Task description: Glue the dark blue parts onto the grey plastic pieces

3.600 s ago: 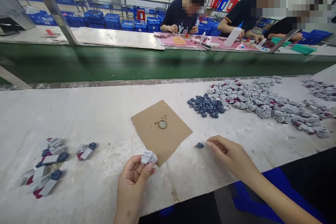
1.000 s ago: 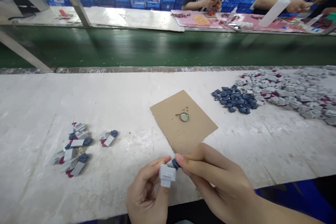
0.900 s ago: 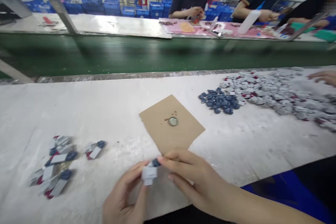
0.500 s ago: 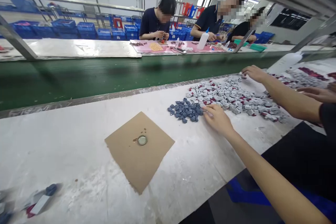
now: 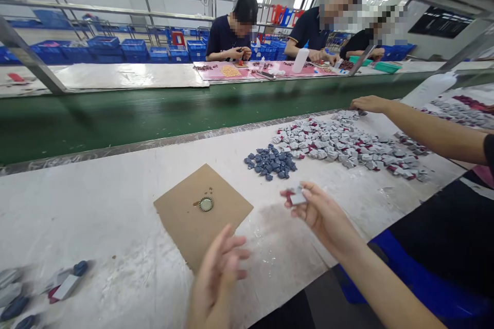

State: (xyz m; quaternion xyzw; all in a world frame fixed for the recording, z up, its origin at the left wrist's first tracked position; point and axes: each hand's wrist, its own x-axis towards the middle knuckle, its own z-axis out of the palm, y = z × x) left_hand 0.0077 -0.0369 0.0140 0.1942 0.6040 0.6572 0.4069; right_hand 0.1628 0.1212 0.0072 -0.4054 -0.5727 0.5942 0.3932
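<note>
Hands are apart: the left hand, blurred, shows loosely spread fingers and no visible load; the right hand pinches a grey-and-maroon piece right of the cardboard. Assessed risk: fingertip-only hold could let it slip.

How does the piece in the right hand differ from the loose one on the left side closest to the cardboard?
The grey-and-maroon piece is held up in the right hand, while the blue-tipped piece lies on the table. The blue-tipped piece has a dark blue part; none shows on the grey-and-maroon piece, though fingers partly cover it. Both have grey and maroon parts.
</note>
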